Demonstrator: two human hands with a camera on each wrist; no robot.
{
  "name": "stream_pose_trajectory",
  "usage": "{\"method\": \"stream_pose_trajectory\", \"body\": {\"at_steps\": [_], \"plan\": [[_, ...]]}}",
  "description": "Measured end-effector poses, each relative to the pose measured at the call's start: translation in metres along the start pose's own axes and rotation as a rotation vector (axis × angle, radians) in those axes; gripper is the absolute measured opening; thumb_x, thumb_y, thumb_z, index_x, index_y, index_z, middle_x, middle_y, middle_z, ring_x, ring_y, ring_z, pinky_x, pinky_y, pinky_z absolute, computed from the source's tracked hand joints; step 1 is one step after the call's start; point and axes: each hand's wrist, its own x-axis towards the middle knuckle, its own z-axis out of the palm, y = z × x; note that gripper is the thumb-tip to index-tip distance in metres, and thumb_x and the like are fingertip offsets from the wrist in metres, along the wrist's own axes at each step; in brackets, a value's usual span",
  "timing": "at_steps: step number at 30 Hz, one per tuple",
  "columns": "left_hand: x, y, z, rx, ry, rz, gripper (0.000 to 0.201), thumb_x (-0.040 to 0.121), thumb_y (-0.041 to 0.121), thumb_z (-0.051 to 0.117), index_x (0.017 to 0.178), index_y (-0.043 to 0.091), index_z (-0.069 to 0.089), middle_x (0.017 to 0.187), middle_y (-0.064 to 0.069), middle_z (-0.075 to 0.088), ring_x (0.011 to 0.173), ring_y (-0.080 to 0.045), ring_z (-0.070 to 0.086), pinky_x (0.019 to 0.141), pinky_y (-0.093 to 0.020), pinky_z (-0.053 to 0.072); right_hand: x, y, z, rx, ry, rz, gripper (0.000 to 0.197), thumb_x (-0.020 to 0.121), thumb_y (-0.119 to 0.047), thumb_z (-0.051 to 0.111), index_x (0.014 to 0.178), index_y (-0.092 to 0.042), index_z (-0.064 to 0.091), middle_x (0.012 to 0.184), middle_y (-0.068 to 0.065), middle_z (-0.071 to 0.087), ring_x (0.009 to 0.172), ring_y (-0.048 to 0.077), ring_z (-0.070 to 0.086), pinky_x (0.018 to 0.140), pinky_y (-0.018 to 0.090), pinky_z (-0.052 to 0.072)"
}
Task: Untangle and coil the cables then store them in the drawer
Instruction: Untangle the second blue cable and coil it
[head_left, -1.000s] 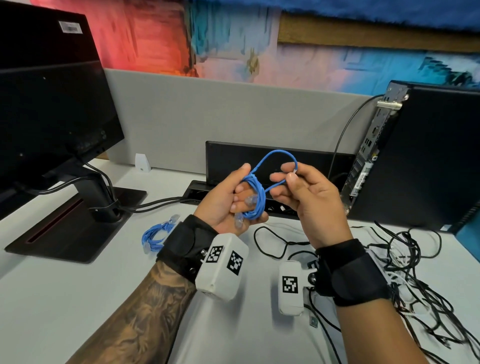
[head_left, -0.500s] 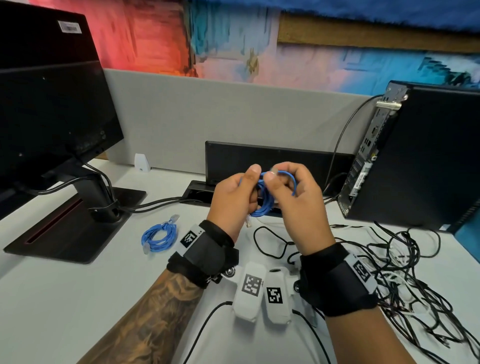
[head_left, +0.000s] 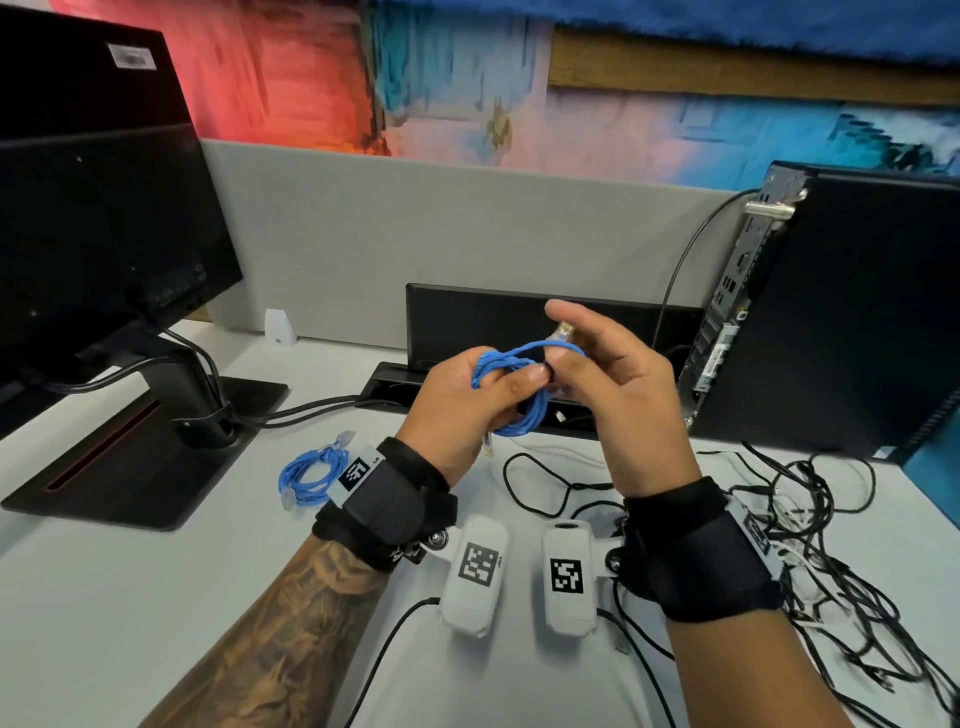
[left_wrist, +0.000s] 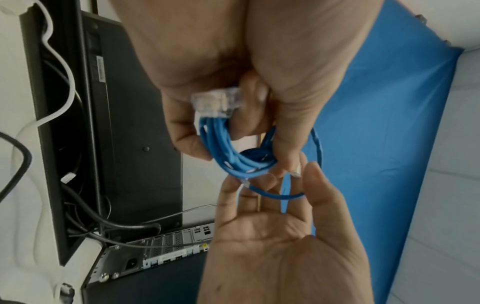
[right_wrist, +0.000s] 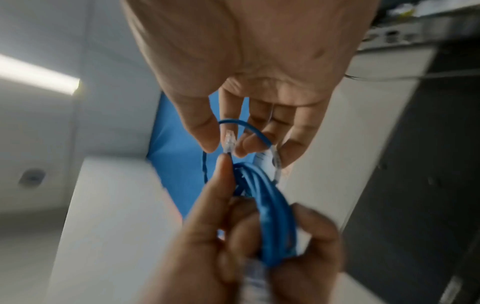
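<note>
A blue network cable (head_left: 511, 387) is wound into a small coil above the desk. My left hand (head_left: 493, 389) grips the coil (left_wrist: 235, 158), with its fingers curled round the strands. One clear plug (left_wrist: 215, 99) sticks out near the left palm. My right hand (head_left: 569, 348) pinches the cable's other clear plug (head_left: 563, 331) between thumb and fingers just above the coil (right_wrist: 270, 211); the plug (right_wrist: 230, 142) is also seen in the right wrist view. A second blue cable (head_left: 311, 475) lies coiled on the desk to the left. No drawer is in view.
A tangle of black cables (head_left: 831, 545) spreads over the white desk (head_left: 104, 597) at the right. A monitor on its stand (head_left: 130, 431) is at the left, a computer tower (head_left: 857, 312) at the right and a black cable box (head_left: 467, 322) behind the hands.
The open loop above the hands has closed into the coil. My right hand went to the coil, then lifted with the plug end pinched. My left wrist turned over.
</note>
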Motion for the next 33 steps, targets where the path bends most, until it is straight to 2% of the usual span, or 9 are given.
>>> {"method": "stream_pose_trajectory", "body": {"at_steps": [3,7,12,15,20,22,25,30,33], "plan": [[-0.001,0.002,0.003,-0.071,-0.111,-0.019,0.028,0.088,0.021,0.069,0.102,-0.002,0.061,0.075,-0.002,0.063,0.053,-0.007,0.044,0.05,-0.015,0.036,0.002,-0.004,-0.006,0.312,-0.073,0.201,0.038,0.094,-0.024,0.051,0.123,-0.01,0.069,0.086,0.009,0.063,0.078,0.019,0.057,0.074,0.029,0.051],[-0.005,0.003,0.007,-0.05,-0.155,-0.091,0.016,0.092,0.014,0.062,0.097,-0.002,0.059,0.062,0.01,0.059,0.046,-0.001,0.048,0.049,-0.011,0.038,0.004,-0.001,-0.012,0.066,-0.055,0.237,0.027,0.104,-0.015,0.049,0.106,-0.01,0.075,0.089,0.01,0.068,0.083,0.021,0.059,0.074,0.029,0.05],[-0.009,-0.005,0.01,-0.128,-0.201,-0.257,0.022,0.085,0.033,0.062,0.069,0.019,0.068,0.056,0.009,0.027,0.045,-0.004,0.022,0.044,-0.014,0.024,0.017,-0.012,-0.046,0.143,0.279,0.145,0.023,0.106,-0.016,0.047,0.097,-0.014,0.068,0.083,0.003,0.076,0.062,0.008,0.052,0.051,0.02,0.036],[-0.012,-0.011,0.017,-0.109,-0.242,-0.319,0.033,0.09,0.034,0.059,0.06,0.025,0.07,0.06,0.005,0.022,0.048,-0.005,0.02,0.044,-0.014,0.024,0.017,-0.016,-0.058,0.145,0.363,0.05,0.022,0.106,-0.017,0.048,0.1,-0.01,0.068,0.082,0.004,0.073,0.059,0.008,0.053,0.048,0.018,0.04],[-0.012,-0.019,0.018,-0.025,-0.314,-0.37,0.014,0.094,0.027,0.058,0.092,0.014,0.059,0.058,0.01,0.033,0.05,-0.005,0.025,0.046,-0.014,0.026,0.016,-0.018,-0.066,0.162,0.478,-0.01,0.02,0.106,-0.016,0.05,0.101,-0.012,0.068,0.077,0.001,0.071,0.056,0.005,0.055,0.056,0.018,0.051],[-0.012,-0.019,0.016,0.001,-0.379,-0.366,0.025,0.092,0.029,0.058,0.101,0.006,0.057,0.057,0.011,0.033,0.049,-0.004,0.025,0.045,-0.013,0.027,0.016,-0.019,-0.068,0.202,0.502,0.002,0.02,0.106,-0.015,0.049,0.099,-0.012,0.068,0.075,0.0,0.071,0.055,0.004,0.054,0.057,0.018,0.052],[-0.01,-0.012,0.012,0.058,-0.412,-0.318,0.031,0.09,0.033,0.058,0.096,0.003,0.061,0.057,0.008,0.029,0.048,-0.006,0.024,0.046,-0.014,0.027,0.016,-0.019,-0.066,0.24,0.503,0.001,0.02,0.106,-0.014,0.049,0.101,-0.01,0.068,0.078,0.003,0.071,0.056,0.005,0.056,0.059,0.019,0.054],[0.001,-0.002,-0.006,-0.013,-0.209,-0.183,0.031,0.099,0.022,0.05,0.106,-0.007,0.061,0.056,0.007,0.03,0.046,-0.005,0.023,0.044,-0.015,0.024,0.016,-0.022,-0.066,0.242,0.362,-0.049,0.014,0.103,-0.013,0.055,0.101,-0.013,0.069,0.097,0.005,0.073,0.075,0.011,0.067,0.075,0.026,0.06],[0.005,0.005,-0.02,-0.13,-0.142,-0.151,0.031,0.099,0.027,0.05,0.101,-0.001,0.063,0.056,0.007,0.027,0.045,-0.005,0.021,0.045,-0.014,0.023,0.014,-0.014,-0.071,0.107,0.215,0.038,0.014,0.097,-0.002,0.062,0.1,-0.013,0.071,0.09,0.004,0.071,0.082,0.016,0.072,0.078,0.027,0.06]]}}
